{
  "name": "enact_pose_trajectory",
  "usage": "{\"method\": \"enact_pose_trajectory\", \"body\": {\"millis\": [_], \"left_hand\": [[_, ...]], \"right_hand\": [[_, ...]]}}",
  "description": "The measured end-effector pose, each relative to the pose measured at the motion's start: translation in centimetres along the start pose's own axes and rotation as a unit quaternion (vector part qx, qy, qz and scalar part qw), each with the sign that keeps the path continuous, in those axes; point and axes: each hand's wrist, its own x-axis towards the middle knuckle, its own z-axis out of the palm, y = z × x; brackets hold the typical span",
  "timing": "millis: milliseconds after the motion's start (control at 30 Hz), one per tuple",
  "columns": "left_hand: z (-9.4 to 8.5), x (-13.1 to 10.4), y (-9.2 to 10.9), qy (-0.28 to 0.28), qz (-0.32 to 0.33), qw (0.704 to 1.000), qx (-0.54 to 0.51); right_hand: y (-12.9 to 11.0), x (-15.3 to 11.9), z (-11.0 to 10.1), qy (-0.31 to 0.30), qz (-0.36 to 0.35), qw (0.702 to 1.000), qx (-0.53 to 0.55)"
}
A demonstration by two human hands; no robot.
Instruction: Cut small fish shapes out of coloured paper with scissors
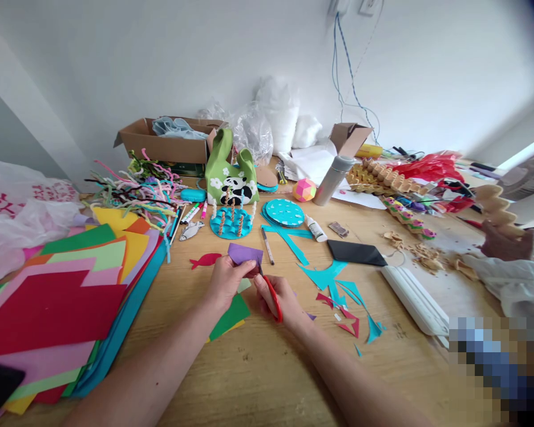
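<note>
My left hand (231,279) pinches a piece of purple paper (244,254) over the middle of the table. In my right hand (281,296) is a pair of scissors (276,302) with red handles, its blades at the purple paper's right edge. Under and beside my hands lie green paper pieces (231,314) with a bit of yellow showing. A red fish-shaped cutout (205,260) lies just left of my left hand. Turquoise scraps (327,274) and red scraps (347,317) are scattered to the right of my right hand.
Coloured sheets (48,314) are piled at left, with pipe cleaners (133,190) behind. A turquoise disc with twisted posts (231,223), a panda bag (231,178), a glue bottle (315,229), a phone (356,252), a grey bottle (333,181) and a white power strip (416,299) stand or lie around.
</note>
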Motion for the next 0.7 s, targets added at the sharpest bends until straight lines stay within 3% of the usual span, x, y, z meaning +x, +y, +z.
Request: {"method": "enact_pose_trajectory", "body": {"millis": [300, 700], "left_hand": [[-0.04, 0.02, 0.36, -0.013, -0.025, 1.0, -0.014], [-0.01, -0.06, -0.03, -0.008, -0.011, 1.0, -0.02]], "right_hand": [[0.2, -0.05, 0.0, -0.001, -0.016, 1.0, -0.004], [0.19, 0.1, 0.02, -0.002, -0.012, 1.0, -0.005]]}}
